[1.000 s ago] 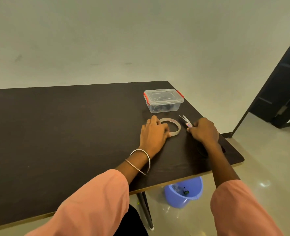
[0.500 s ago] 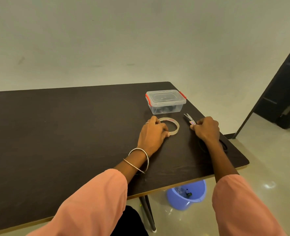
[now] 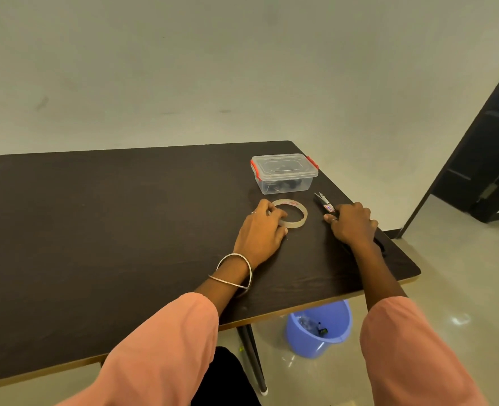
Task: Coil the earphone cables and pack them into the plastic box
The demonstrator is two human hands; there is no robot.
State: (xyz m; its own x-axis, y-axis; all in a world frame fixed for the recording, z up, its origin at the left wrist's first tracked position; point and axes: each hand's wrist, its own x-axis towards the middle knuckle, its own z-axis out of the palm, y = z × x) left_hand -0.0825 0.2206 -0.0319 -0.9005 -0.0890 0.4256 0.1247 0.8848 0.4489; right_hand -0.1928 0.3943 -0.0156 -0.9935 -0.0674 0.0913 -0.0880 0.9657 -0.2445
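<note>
The left hand point(image 3: 261, 230) lies on the tape roll point(image 3: 290, 213), fingers curled over its near-left edge, holding it down. The right hand point(image 3: 352, 224) is closed w/ the small snips point(image 3: 324, 203) at its fingertips, blades poking out toward the box. Just behind both sits the plastic box point(image 3: 284, 174): see-thru, lid on, 2 red clips on its sides, dark earphone cables point(image 3: 283, 186) bunched inside at the bottom. All on a dark table point(image 3: 95, 230). A purple bucket point(image 3: 320, 329) sits on the floor under it.

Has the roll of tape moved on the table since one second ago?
No. The tape roll keeps the same spot just in front of the plastic box, with the left hand resting on its near-left edge as before.
</note>
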